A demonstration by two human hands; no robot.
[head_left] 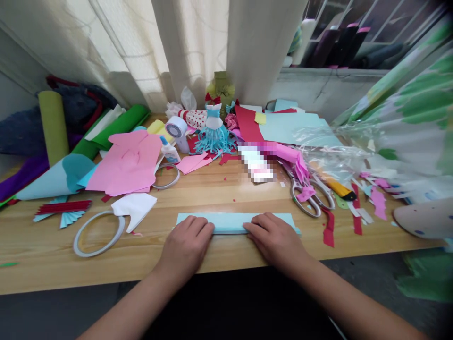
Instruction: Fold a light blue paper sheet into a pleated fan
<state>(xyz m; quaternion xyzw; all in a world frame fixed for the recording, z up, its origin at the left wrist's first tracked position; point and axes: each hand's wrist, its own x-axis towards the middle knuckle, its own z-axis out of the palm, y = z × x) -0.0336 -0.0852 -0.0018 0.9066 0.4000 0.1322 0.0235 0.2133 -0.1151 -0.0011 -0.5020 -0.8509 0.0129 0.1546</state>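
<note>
- The left hand [186, 248] and right hand [278, 245] lie flat, palms down, with fingers extended and slightly spread. Neither closes around anything; both press on the same paper.
- The pale blue paper strip [233, 223] lies lengthwise under both hands, near the front edge of the wooden table [35, 245].
- A white glue bottle [170, 152] stands beyond the left hand, its label too small to read.
- Beside it stands a white tape roll [176, 133], with no readable writing.
- A pixelated patch [255, 163] hides whatever lies at the centre of the table.
- Metal scissors [304, 196] lie to the right, just beside a yellow utility knife [339, 188].
- A clear cellophane sheet [329, 151] spreads across the far right.
- A pink paper sheet [125, 163] lies at left, and a blue-and-white paper dress [214, 132] stands farther back.
- A thin tape ring [118, 230] lies left of the left hand.
</note>
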